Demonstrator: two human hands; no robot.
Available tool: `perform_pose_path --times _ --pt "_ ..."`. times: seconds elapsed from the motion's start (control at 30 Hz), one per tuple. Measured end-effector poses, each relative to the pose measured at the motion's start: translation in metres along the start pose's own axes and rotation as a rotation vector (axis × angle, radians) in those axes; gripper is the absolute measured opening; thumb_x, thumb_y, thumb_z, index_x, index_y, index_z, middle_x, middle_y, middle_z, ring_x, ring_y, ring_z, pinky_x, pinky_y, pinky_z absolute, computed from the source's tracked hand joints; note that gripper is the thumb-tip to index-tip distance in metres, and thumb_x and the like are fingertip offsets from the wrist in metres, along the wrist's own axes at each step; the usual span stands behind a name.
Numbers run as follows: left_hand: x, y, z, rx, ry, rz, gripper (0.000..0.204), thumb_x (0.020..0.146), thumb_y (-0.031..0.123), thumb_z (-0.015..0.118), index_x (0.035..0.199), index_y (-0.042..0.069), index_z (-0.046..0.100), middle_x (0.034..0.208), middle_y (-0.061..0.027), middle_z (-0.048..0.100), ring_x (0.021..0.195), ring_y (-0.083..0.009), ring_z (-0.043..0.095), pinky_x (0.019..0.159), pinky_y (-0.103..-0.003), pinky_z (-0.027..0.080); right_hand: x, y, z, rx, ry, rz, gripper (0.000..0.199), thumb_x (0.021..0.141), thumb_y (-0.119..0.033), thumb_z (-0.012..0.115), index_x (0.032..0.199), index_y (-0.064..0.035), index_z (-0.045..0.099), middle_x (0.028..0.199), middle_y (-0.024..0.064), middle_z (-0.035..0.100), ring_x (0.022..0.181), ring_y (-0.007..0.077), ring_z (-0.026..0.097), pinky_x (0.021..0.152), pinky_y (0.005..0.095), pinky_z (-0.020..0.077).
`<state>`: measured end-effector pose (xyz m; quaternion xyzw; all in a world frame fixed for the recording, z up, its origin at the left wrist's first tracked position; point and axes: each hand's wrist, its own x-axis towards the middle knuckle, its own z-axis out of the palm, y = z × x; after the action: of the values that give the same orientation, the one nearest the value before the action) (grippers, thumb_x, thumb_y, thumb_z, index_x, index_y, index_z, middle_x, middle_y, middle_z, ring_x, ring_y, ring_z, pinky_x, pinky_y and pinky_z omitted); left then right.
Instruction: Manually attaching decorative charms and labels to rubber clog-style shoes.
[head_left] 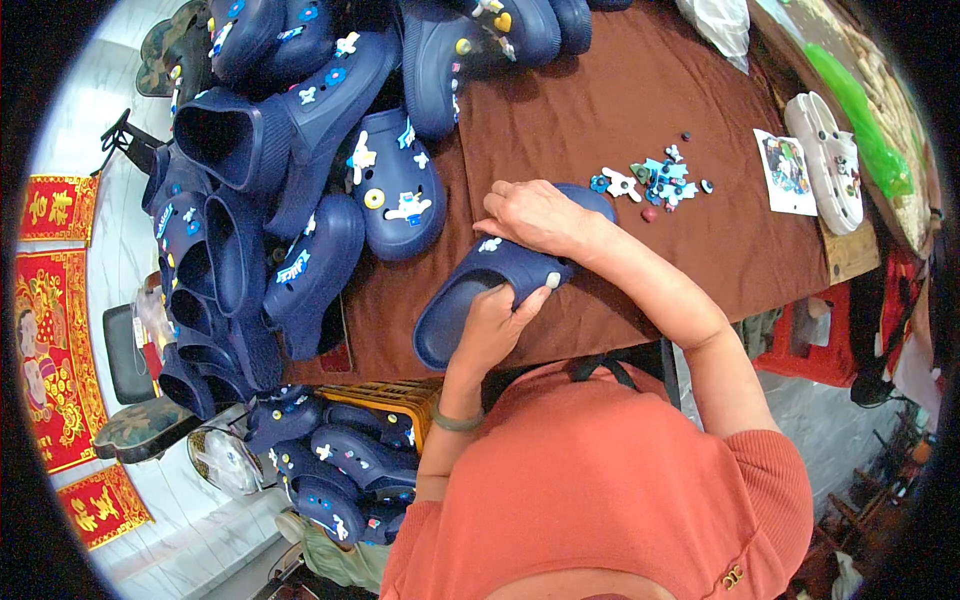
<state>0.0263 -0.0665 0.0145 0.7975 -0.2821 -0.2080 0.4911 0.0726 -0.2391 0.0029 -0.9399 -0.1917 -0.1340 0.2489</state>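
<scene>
A navy blue foam clog lies tilted at the front of the brown-covered table, its heel opening toward me. My left hand reaches into that opening, and its thumb lies along the rim near a small pale piece. Across the top of the clog, my right hand is closed against it with fingers bent; what lies under the fingers is hidden. A small white charm shows on the clog just below those fingers. To the right of the clog, a loose pile of blue, white and dark shoe charms rests on the cloth.
Navy clogs with charms are heaped along the table's left side. More fill an orange crate below. At right stand a white clog and a printed picture sheet. A clear plastic bag lies at the back.
</scene>
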Motion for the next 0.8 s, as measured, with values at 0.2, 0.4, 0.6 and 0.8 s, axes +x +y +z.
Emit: perform_pose_path --times 0.2,0.4,0.6,0.8 --pt "-0.001 -0.008 0.000 0.002 -0.014 -0.049 0.038 0.092 0.033 0.058 0.080 -0.003 0.061 0.070 -0.0172 0.062 0.063 -0.0294 0.059 0.060 -0.036 0.044 0.001 0.001 0.000 -0.057 -0.060 0.028 0.032 0.090 -0.030 0.056 0.081 -0.0009 0.063 0.079 0.0170 0.064 0.071 0.0349 0.065 0.064 0.0439 0.0532" --pt "0.008 -0.061 -0.019 -0.818 0.072 -0.353 0.034 0.093 0.038 0.052 0.087 0.006 0.064 0.070 0.0034 0.059 0.057 -0.0099 0.053 0.058 -0.027 0.043 -0.001 0.001 0.002 -0.030 -0.002 0.005 0.027 0.090 -0.025 0.057 0.076 -0.0013 0.059 0.074 0.0162 0.060 0.067 0.0361 0.062 0.059 0.0446 0.0509" --pt "0.004 -0.054 -0.007 -0.906 0.178 -0.373 0.016 0.086 0.019 0.064 0.089 0.004 0.064 0.078 0.0001 0.063 0.063 -0.0085 0.056 0.062 -0.023 0.044 -0.004 -0.005 -0.003 -0.032 0.048 -0.033 0.025 0.089 -0.022 0.057 0.076 -0.0015 0.058 0.072 0.0158 0.060 0.064 0.0363 0.062 0.057 0.0444 0.0506" --pt "0.002 -0.048 -0.007 -0.899 0.186 -0.379 0.024 0.083 0.011 0.066 0.101 -0.005 0.062 0.097 -0.0086 0.066 0.085 -0.0171 0.065 0.079 -0.028 0.050 -0.007 -0.002 -0.002 0.027 0.127 -0.016 0.026 0.088 -0.023 0.058 0.073 -0.0025 0.058 0.070 0.0142 0.060 0.064 0.0363 0.061 0.056 0.0459 0.0494"
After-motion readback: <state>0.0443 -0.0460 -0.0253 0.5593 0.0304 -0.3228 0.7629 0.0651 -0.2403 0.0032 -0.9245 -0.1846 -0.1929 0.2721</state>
